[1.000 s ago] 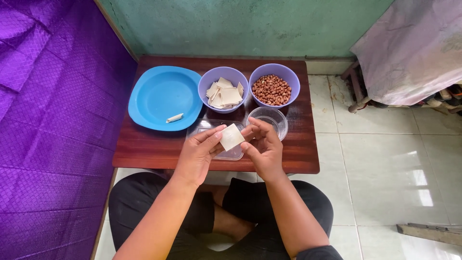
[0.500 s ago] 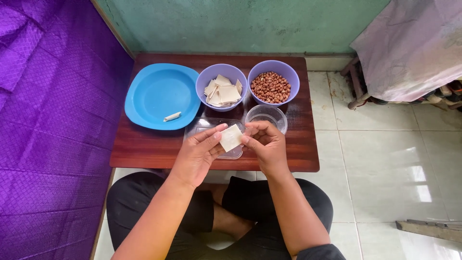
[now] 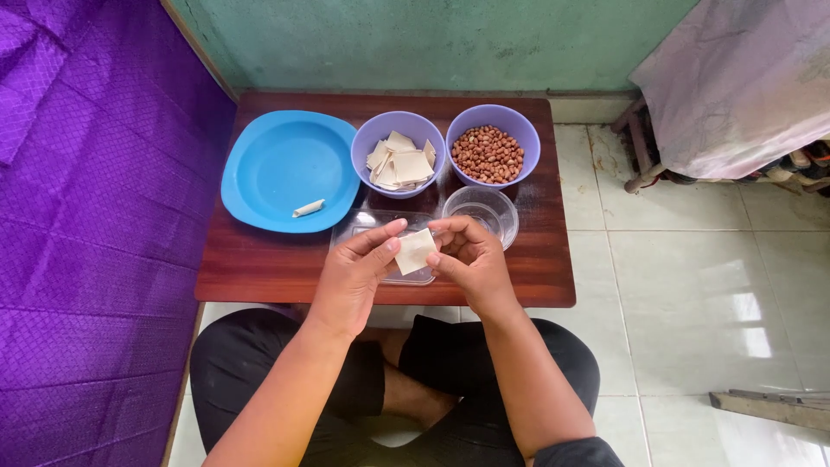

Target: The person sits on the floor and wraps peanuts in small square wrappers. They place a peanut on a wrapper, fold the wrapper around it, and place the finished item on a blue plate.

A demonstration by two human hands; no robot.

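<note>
1. Pale dough is what I am pinching: a small square wrapper [image 3: 415,251] is sitting between my left hand [image 3: 359,272] and my right hand [image 3: 467,259], just above the near edge of the dark wooden surface [image 3: 259,264].
2. My left hand is closing thumb and forefinger on the wrapper's left edge; my right hand is curling its fingertips on the right edge, so both are partly closed on the one sheet.
3. Compared with a second ago, little is changing: the wrapper is staying flat and unfolded between my fingers, and the hands are sitting in nearly the same place. I am judging that the folding or rolling is only beginning.
4. Under my hands a clear tray [image 3: 380,229] is lying on the surface, mostly covered by them; I cannot tell whether anything is in it.
5. Beyond it are standing a purple bowl of wrappers [image 3: 399,156], a purple bowl of peanuts [image 3: 491,149] and a small clear bowl [image 3: 481,207] whose contents I cannot make out.
6. The blue plate [image 3: 285,164] is holding one small rolled piece [image 3: 309,207].
7. Whether any filling is lying on the wrapper is hidden by my fingers.
</note>
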